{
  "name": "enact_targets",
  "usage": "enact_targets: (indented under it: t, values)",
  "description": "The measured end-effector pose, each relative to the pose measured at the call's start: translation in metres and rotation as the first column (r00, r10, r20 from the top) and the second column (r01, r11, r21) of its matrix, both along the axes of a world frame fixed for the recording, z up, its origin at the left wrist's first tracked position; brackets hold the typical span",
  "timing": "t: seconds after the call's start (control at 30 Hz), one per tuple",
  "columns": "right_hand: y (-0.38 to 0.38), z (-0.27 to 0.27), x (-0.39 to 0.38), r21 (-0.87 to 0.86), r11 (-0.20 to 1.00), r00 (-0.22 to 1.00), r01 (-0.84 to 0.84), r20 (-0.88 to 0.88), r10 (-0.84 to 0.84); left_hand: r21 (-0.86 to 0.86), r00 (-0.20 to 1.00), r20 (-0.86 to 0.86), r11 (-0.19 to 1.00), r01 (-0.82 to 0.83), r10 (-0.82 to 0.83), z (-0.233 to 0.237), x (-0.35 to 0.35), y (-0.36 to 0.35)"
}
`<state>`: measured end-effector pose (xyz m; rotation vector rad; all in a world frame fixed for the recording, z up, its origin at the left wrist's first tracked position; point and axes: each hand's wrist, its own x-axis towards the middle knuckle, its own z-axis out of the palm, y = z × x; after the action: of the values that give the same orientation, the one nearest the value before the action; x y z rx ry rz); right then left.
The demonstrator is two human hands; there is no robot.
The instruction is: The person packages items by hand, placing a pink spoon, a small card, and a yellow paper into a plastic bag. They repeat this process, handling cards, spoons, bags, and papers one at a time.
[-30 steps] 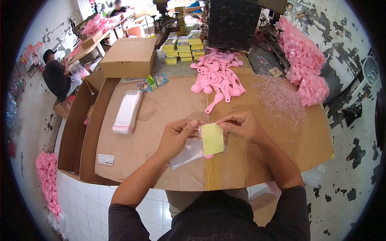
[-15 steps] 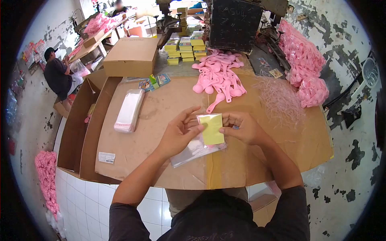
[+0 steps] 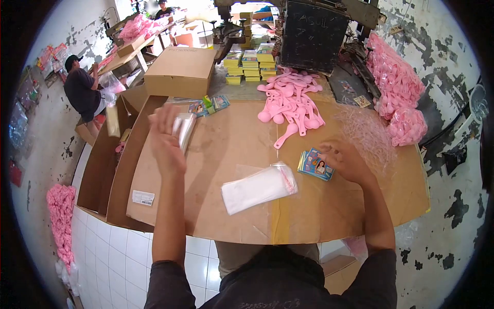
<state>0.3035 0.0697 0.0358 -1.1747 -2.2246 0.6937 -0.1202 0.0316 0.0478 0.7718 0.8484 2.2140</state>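
My left hand (image 3: pixel 169 139) is raised over the left of the cardboard, fingers spread, holding nothing. Left of it, a pale yellow packet (image 3: pixel 112 121) appears in the air over the open carton (image 3: pixel 116 170), apart from the hand. My right hand (image 3: pixel 346 160) is at a small stack of printed cards (image 3: pixel 315 165), its fingers bent and thumb side touching the top card's right edge. A pile of clear plastic bags (image 3: pixel 257 189) lies between my hands. Beyond are pink plastic spoons (image 3: pixel 290 103), heaped loosely.
Another bag bundle (image 3: pixel 186 131) lies behind my left hand. A closed cardboard box (image 3: pixel 180 69), stacks of yellow-edged cards (image 3: pixel 250 64) and a black box (image 3: pixel 311 38) stand at the back. Plastic strips (image 3: pixel 365 136) lie at right. A person (image 3: pixel 82 90) sits at far left.
My hands have parted. The yellow-backed packet has left them; a yellow packet now shows over the carton. My left hand moved up and left, my right hand right to the cards.
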Motion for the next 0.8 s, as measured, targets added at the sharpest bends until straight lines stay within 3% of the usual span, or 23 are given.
enact_targets:
  t: [0.03, 0.07, 0.1, 0.17, 0.27, 0.37, 0.5, 0.57, 0.6, 0.7, 0.8]
  values:
    - [0.001, -0.005, 0.003, 0.063, 0.998, 0.998, -0.024, 0.053, 0.021, -0.067, 0.995, -0.058, 0.994, 0.082, -0.086, -0.012, 0.006, 0.002]
    - [0.004, -0.014, 0.007, 0.125, 0.991, 0.994, -0.05, 0.107, 0.037, -0.176, 0.931, -0.316, 0.975, 0.132, -0.183, -0.025, 0.015, 0.003]
    - [0.007, -0.02, 0.01, 0.186, 0.979, 0.986, -0.079, 0.161, 0.049, -0.292, 0.791, -0.537, 0.944, 0.152, -0.293, -0.036, 0.028, 0.002]
    - [0.011, -0.029, 0.013, 0.119, 0.99, 0.987, -0.074, 0.153, 0.055, -0.509, 0.392, -0.766, 0.853, 0.115, -0.509, -0.031, 0.069, -0.015]
    - [0.013, -0.032, 0.016, -0.057, 0.998, 0.999, -0.006, 0.041, 0.008, -0.301, 0.061, -0.951, 0.953, 0.043, -0.303, -0.05, 0.097, -0.023]
    - [0.017, -0.041, 0.015, -0.166, 0.984, 0.986, 0.06, -0.141, -0.084, -0.356, 0.0, -0.934, 0.932, 0.065, -0.357, -0.06, 0.1, -0.022]
    - [0.015, -0.038, 0.015, -0.101, 0.992, 0.965, 0.071, -0.245, -0.094, -0.532, 0.22, -0.809, 0.838, 0.121, -0.545, -0.069, 0.099, -0.015]
    - [0.015, -0.04, 0.014, -0.22, 0.975, 0.907, -0.006, -0.411, -0.087, -0.581, 0.34, -0.723, 0.796, 0.173, -0.601, -0.068, 0.099, -0.017]
    - [0.014, -0.041, 0.012, -0.273, 0.961, 0.867, -0.051, -0.489, -0.092, -0.591, 0.335, -0.719, 0.789, 0.168, -0.61, -0.067, 0.099, -0.018]
    - [-0.006, -0.026, -0.01, -0.397, 0.901, 0.859, -0.176, -0.509, -0.057, -0.594, 0.314, -0.732, 0.792, 0.142, -0.605, -0.063, 0.099, -0.018]
    - [-0.018, -0.054, -0.034, -0.293, 0.939, 0.837, -0.178, -0.547, -0.013, -0.537, 0.308, -0.778, 0.835, 0.125, -0.547, -0.062, 0.1, -0.019]
